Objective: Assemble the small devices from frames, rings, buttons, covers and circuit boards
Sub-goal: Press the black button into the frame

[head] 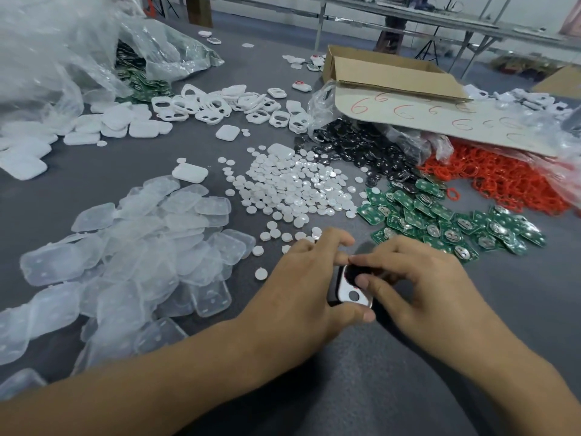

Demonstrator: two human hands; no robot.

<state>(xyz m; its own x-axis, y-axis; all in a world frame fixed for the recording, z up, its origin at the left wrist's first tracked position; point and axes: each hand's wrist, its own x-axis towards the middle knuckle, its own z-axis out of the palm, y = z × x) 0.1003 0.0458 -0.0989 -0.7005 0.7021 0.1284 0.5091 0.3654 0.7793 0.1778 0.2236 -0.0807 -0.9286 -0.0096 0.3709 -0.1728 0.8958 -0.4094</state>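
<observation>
Frame: white, its far end and edges hiding under fingers, underside not showing. Left hand is gripping it by the near and far edges. Right hand is pinching its far opening between thumb and forefinger. Face is pointing up; long axis is running away from the person, near end leaning right.

- Buttons: lying just beyond the left hand.
- Boards: lying beyond the right hand.
- Covers: lying left of the left hand.
- Rings: lying well beyond the right hand, partly hiding under the box.

Grey table is carrying everything. Far tables are blurring behind.
</observation>
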